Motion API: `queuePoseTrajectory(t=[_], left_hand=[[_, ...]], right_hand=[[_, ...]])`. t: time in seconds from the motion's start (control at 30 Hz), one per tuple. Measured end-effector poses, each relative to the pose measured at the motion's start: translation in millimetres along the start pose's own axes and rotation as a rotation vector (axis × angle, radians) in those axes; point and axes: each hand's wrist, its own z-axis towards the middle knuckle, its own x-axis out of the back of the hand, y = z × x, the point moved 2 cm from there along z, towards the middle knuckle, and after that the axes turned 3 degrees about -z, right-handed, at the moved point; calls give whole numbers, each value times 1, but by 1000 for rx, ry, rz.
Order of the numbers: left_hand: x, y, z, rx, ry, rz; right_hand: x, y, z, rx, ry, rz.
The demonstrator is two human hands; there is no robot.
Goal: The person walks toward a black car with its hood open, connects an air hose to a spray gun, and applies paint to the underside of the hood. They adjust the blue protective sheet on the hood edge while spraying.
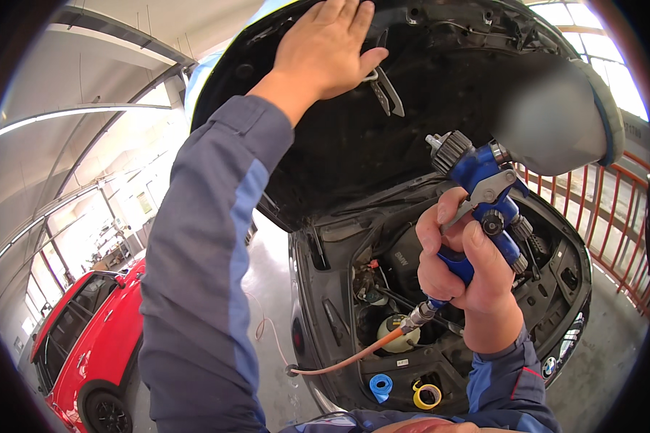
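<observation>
My left hand (326, 54) reaches up with its fingers stretched out, the palm against the front of the raised black hood (440, 101). A metal latch piece (388, 94) hangs from the hood just below that hand. My right hand (477, 270) is wrapped round the grip of a blue spray gun (477, 167), its fingers at the silver trigger. A large pale cup (563, 126) joins the gun at the upper right; part of it is blurred. From the bottom of the grip runs an orange air hose (372, 353). Behind the gun lies the open engine bay (339, 317).
A blue tape roll (380, 387) and a yellow tape roll (427, 395) lie on the car's front edge. The pale reservoir (397, 333) sits in the engine bay. A red car (97, 325) stands to the left, and red railings (614, 209) run along the right.
</observation>
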Motion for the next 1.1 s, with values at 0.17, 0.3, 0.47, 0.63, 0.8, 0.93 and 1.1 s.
queuePoseTrajectory(t=[0.17,0.3,0.47,0.63,0.8,0.93,1.1], left_hand=[[14,3,-31,141,-58,221],[23,-5,-65,154,-165,301],[9,-3,-33,132,-25,153],[5,-17,-45,-5,-75,314],[17,-37,-111,181,-192,368],[25,-47,-126,137,-158,304],[17,-39,-86,26,-132,273]], right_hand=[[-5,-1,0,18,2,-12],[-3,-2,-6,12,41,-42],[-5,1,-2,-21,74,-38],[-13,5,2,-32,152,80],[-10,9,10,19,-17,-20],[-10,15,14,10,-34,10],[-17,23,19,-10,-30,-17]])
